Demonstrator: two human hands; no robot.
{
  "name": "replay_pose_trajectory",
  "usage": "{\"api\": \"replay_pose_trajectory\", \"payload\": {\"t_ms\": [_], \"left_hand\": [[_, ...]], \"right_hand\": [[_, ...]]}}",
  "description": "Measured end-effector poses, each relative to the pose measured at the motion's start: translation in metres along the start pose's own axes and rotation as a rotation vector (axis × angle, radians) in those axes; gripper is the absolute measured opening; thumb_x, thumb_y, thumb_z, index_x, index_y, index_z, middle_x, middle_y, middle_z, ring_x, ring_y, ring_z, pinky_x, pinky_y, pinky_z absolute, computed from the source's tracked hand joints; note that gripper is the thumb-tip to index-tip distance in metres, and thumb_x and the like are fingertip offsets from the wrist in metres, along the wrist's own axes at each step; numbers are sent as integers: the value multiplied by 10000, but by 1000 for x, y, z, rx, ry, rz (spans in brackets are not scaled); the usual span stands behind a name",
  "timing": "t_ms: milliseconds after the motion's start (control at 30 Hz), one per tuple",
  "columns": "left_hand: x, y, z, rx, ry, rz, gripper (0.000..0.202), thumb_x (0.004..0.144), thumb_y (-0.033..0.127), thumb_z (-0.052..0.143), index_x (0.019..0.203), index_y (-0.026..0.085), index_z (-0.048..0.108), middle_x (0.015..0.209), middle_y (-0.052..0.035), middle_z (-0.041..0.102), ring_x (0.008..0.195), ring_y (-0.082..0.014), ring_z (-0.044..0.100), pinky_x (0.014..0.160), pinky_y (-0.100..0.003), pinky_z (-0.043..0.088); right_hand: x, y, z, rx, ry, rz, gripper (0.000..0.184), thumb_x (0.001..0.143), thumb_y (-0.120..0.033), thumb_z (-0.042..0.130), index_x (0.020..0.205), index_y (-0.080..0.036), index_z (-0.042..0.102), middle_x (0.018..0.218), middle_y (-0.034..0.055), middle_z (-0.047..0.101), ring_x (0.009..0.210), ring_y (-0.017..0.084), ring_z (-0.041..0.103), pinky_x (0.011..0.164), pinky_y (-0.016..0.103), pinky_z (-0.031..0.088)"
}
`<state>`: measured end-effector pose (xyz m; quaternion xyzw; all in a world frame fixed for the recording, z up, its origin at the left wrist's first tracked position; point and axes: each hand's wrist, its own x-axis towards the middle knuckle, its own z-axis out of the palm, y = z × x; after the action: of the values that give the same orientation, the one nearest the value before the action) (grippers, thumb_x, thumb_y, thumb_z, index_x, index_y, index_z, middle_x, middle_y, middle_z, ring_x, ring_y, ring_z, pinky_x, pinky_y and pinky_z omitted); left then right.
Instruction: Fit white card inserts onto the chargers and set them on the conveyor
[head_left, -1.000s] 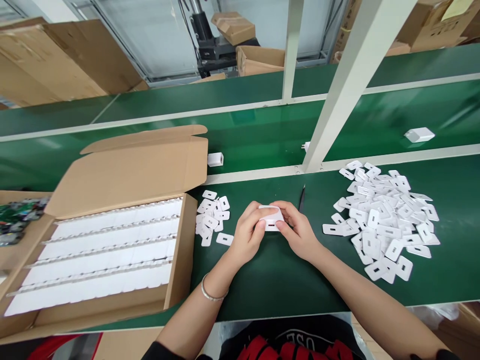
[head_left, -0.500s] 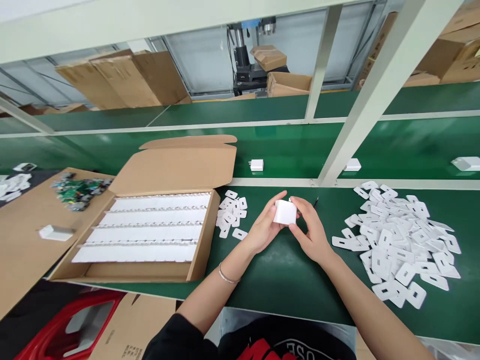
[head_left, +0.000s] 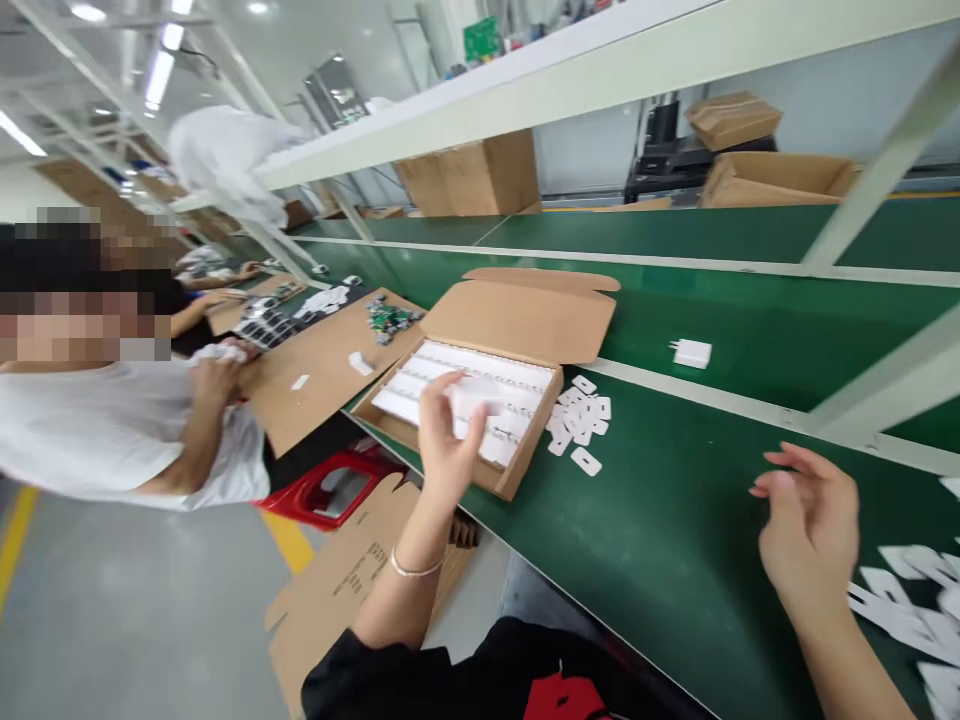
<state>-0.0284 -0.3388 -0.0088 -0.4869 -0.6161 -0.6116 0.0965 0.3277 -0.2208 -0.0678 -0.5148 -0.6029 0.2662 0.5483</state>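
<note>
My left hand (head_left: 448, 440) is over the open cardboard box (head_left: 517, 478), thumb and fingers closed around a white plug-in charger (head_left: 480, 396), which is blurred by motion. Beneath it, white strips with notched edges (head_left: 405, 392) lie in rows inside the box. My right hand (head_left: 814, 525) hovers above the green bench, fingers loosely bent and apart, with nothing seen in it. Close to that hand, a heap of flat white slotted plates (head_left: 900, 615) runs off the right edge. A smaller group of such plates (head_left: 581, 415) lies right of the box.
Another white charger (head_left: 691, 353) lies on the raised green ledge. To the left, a cardboard sheet (head_left: 300, 375) carries green circuit boards (head_left: 390, 318) and a white piece (head_left: 361, 363). A co-worker in white (head_left: 150, 420) sits there, near a red chair (head_left: 337, 490). A pale post (head_left: 892, 370) rises at the right.
The view has swung left. My left hand has carried the white charger from between both hands to above the box. My right hand has let go of it and stayed to the right.
</note>
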Motion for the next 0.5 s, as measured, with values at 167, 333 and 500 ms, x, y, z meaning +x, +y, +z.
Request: {"api": "replay_pose_trajectory", "payload": {"t_ms": [167, 333, 500], "left_hand": [[18, -75, -102, 472, 117, -257, 545, 936, 402, 666, 1395, 168, 487, 1329, -149, 597, 1091, -244, 680, 992, -384, 561], [39, -120, -139, 923, -165, -475, 410, 944, 378, 597, 1293, 165, 556, 1294, -152, 634, 1189, -304, 637, 1032, -418, 531], [57, -145, -144, 980, -281, -526, 348, 883, 330, 625, 1199, 186, 622, 1243, -156, 649, 1239, -375, 608, 1062, -503, 495]], "right_hand": [[0, -6, 7, -78, -42, 134, 404, 887, -543, 717, 1207, -305, 655, 1151, 163, 731, 728, 247, 698, 727, 503, 578], [0, 0, 10, -101, -65, 174, 444, 880, -617, 713, 1215, -328, 666, 1178, 181, 729, 759, 264, 707, 765, 534, 586], [6, -1, 7, -197, -39, 222, 395, 889, -570, 651, 1173, -297, 678, 1135, 184, 729, 761, 272, 712, 771, 514, 578]]}}
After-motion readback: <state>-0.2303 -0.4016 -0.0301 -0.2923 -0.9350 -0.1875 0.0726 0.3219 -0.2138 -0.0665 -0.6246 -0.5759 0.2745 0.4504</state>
